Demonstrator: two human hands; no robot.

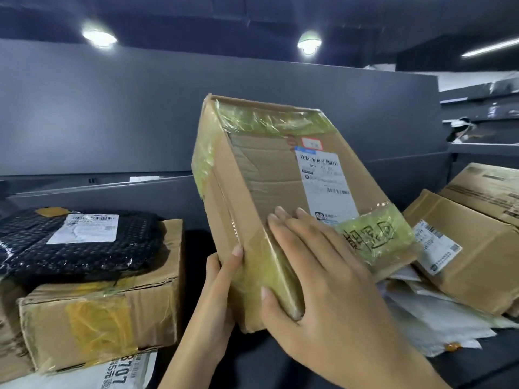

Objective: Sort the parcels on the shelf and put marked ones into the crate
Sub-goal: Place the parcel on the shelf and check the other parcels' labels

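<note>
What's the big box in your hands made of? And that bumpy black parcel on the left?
The held box looks like brown cardboard: matte, creased, with fold lines showing. Shiny yellowish tape, probably plastic, wraps its ends. The black parcel seems to be plastic bubble wrap: glossy, covered in small bumps, with a paper label on top.

This was a parcel depot or courier storeroom. Its grey metal shelving (98, 189) carried taped cardboard boxes (463, 248), a black bubble mailer (84, 242) and white plastic mailing bags (438, 327), loosely stacked. Printed shipping labels (325, 186) with barcodes, like the one on the cardboard box (252, 169) at the centre, marked them as post. More grey shelves (477, 108) and bare ceiling lamps (309, 42) under a dark ceiling gave it a warehouse look.
</note>
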